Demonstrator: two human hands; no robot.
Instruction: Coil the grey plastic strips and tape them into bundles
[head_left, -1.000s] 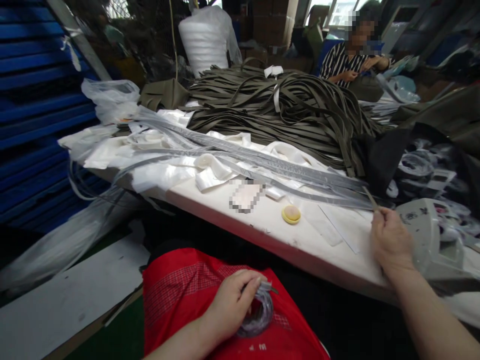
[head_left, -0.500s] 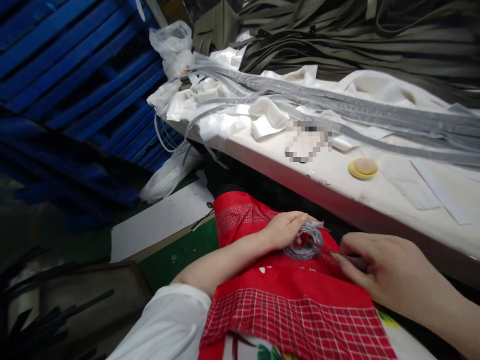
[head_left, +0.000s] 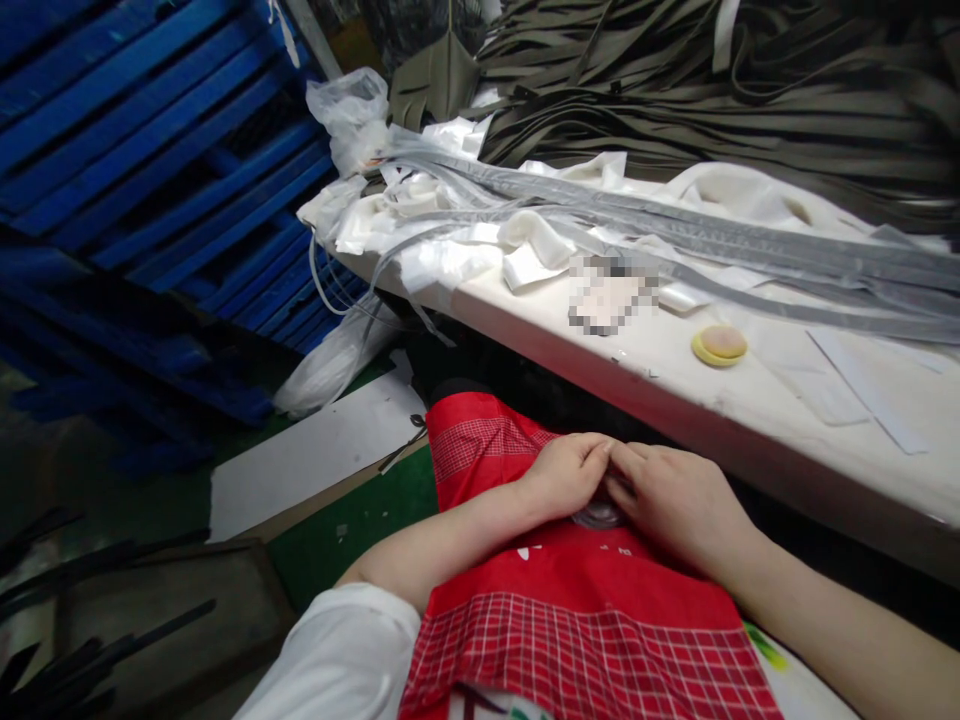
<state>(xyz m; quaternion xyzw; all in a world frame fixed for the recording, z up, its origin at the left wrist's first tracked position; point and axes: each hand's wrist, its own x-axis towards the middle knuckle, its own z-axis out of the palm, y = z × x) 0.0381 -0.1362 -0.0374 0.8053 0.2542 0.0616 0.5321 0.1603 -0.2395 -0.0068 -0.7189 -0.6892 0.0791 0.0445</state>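
Observation:
Both hands meet over my lap on a red apron (head_left: 570, 600). My left hand (head_left: 566, 475) curls its fingers around a small coil of grey tape (head_left: 596, 516), of which only a sliver shows under the fingers. My right hand (head_left: 675, 505) lies over the same coil, fingers bent and touching the left fingertips. Long grey reflective strips (head_left: 750, 245) stretch across the white table (head_left: 675, 400) above my hands.
A yellow round disc (head_left: 720, 345) and flat white pieces lie on the table near its front edge. A heap of olive straps (head_left: 712, 100) fills the back. Blue pallets (head_left: 150, 150) stand at the left. Scissors (head_left: 405, 440) lie on a white board on the floor.
My right hand left the strip on the table, came down to my lap and closed over the coil held by my left hand. The view tilted downward.

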